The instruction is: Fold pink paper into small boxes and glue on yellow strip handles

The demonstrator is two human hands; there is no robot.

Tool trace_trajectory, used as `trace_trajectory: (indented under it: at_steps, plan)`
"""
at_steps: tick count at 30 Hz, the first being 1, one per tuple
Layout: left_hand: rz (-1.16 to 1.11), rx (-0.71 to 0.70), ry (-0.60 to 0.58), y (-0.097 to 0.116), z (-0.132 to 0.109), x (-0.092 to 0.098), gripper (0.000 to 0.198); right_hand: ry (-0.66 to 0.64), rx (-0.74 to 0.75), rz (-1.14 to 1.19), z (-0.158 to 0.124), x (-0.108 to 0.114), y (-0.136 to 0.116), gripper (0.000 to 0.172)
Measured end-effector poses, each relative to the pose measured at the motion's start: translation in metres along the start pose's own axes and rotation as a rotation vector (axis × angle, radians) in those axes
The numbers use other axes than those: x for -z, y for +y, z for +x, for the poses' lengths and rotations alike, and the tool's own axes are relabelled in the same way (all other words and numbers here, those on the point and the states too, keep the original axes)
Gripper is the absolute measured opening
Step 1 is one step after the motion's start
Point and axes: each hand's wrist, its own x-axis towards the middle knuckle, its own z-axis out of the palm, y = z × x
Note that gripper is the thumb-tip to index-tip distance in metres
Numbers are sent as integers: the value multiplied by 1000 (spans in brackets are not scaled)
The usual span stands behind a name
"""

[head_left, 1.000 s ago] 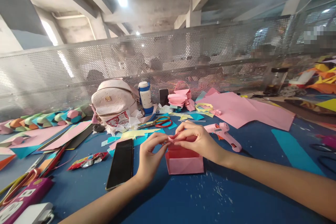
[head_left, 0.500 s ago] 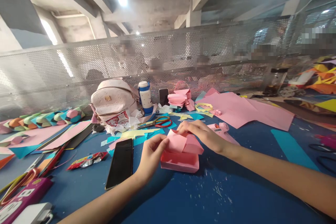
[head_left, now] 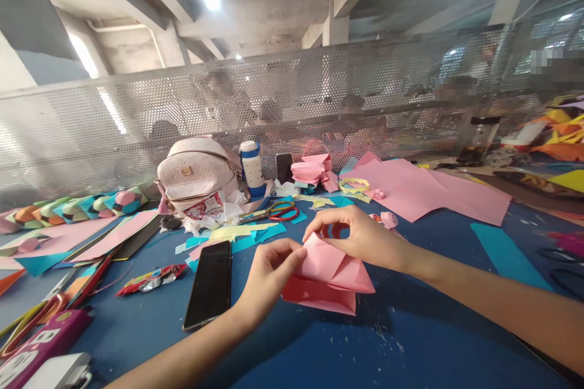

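A folded pink paper box (head_left: 335,267) is between my two hands, its lid-like flap over a shallow lower tray part. My left hand (head_left: 269,273) pinches the flap's left edge between thumb and fingers. My right hand (head_left: 360,234) is curled over the top, thumb and fingertips closed on the flap's upper edge. Part of the box's far side is hidden behind my fingers. Partly covered by my right hand, a pink glue gun (head_left: 387,219) lies on the blue table just behind it.
A black phone (head_left: 208,282) and a red snack wrapper (head_left: 151,279) lie to the left. Scissors (head_left: 283,211) rest among paper scraps. A backpack (head_left: 197,173) and a bottle (head_left: 252,169) stand at the perforated screen. Large pink sheets (head_left: 429,188) spread at the back right.
The box has turned and tipped, and shifted slightly toward me and right. Its flap now covers more of the lower tray part. Both hands have moved with it, still gripping.
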Motion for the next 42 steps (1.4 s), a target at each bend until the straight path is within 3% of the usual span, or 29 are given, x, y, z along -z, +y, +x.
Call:
trace_trajectory:
  at_steps: [8, 15, 25, 30, 36, 42]
  plan:
    - [47, 5, -36, 4, -3, 0, 35, 18, 105, -53, -2, 3, -2, 15]
    - [45, -12, -1, 3, -4, -2, 33, 89, 287, -175, -7, 4, -2, 11]
    - [58, -46, 135, 1, -5, 1, 36, -21, 322, -195, -2, 12, 3, 12]
    - [83, -43, 187, 1, -4, 0, 36, -65, 310, -176, -3, 13, 0, 28]
    - [72, -29, 196, 4, -5, -2, 35, 52, 345, -252, -5, 2, 4, 14]
    - [65, -50, 194, 3, -5, -1, 33, 109, 453, -311, -7, -1, 5, 13]
